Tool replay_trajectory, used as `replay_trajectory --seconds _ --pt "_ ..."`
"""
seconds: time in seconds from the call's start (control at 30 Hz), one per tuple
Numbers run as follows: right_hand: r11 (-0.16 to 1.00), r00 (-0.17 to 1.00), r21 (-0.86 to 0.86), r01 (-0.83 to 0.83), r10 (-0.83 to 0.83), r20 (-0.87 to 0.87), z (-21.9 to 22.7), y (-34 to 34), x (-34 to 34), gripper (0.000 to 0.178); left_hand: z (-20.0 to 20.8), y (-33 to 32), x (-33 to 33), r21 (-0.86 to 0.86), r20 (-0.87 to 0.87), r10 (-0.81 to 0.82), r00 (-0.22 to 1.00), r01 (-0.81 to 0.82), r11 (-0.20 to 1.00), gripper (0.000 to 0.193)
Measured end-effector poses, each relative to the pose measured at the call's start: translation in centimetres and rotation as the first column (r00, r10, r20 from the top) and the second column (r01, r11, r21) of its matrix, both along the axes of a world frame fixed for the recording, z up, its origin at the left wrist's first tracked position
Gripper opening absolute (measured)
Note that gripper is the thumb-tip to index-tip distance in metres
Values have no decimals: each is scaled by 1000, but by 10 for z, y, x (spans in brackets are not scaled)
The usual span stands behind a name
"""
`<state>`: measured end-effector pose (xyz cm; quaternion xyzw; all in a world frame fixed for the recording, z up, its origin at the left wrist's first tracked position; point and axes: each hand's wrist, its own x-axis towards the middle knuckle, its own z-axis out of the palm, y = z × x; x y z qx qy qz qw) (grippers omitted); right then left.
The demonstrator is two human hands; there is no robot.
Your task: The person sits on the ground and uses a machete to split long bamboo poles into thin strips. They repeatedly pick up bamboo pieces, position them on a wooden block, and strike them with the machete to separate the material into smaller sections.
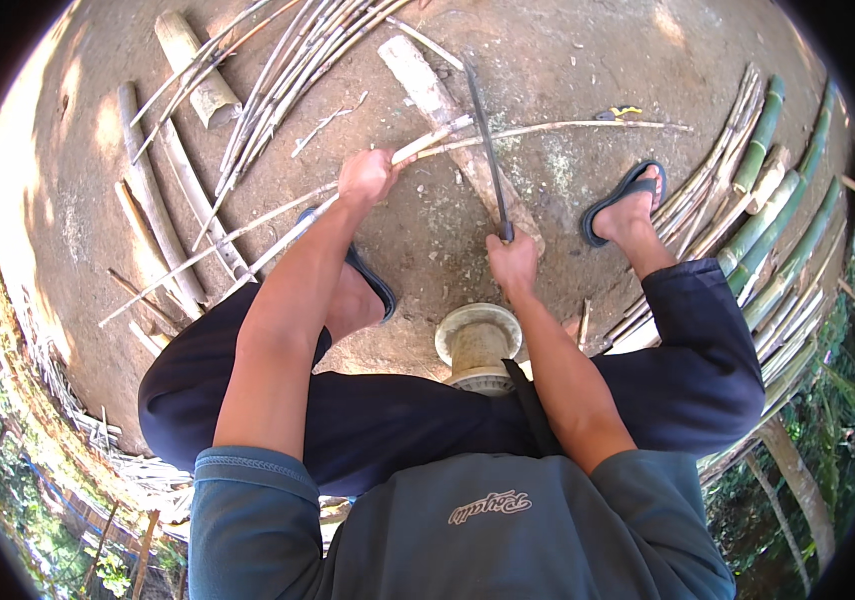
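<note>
My left hand (366,178) is closed round a thin pale bamboo pole (436,138), whose far end reaches the log just left of the blade. A second, thinner stick (588,125) runs past the same hand and across the log; whether it is gripped too is hard to see. In my right hand (514,262) is a machete, its fingers wrapped round the handle. The long dark machete blade (486,135) points away from me over the pale wooden log (438,95), which lies slantwise on the ground. I cannot tell if the blade touches the sticks.
Between my legs stands a spool-shaped pale seat or block (480,345). Long thin sticks (293,75) lie in a bundle at the far left, near a thick bamboo piece (196,70). Green bamboo poles (763,235) are stacked at right. A small yellow-and-black object (620,113) lies beyond my right foot.
</note>
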<state>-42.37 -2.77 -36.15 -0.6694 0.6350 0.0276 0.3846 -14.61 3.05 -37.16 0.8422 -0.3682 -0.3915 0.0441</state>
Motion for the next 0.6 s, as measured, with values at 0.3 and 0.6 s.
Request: replay_trajectory --seconds 0.3,0.6 --pt "991 999 133 10 -3 -46 9 -11 26 27 -3 6 -11 12 66 -30 997 29 1000 52" --pt "971 953 -27 237 -227 200 13 3 10 26 -8 18 -4 -86 110 -28 994 38 996 50"
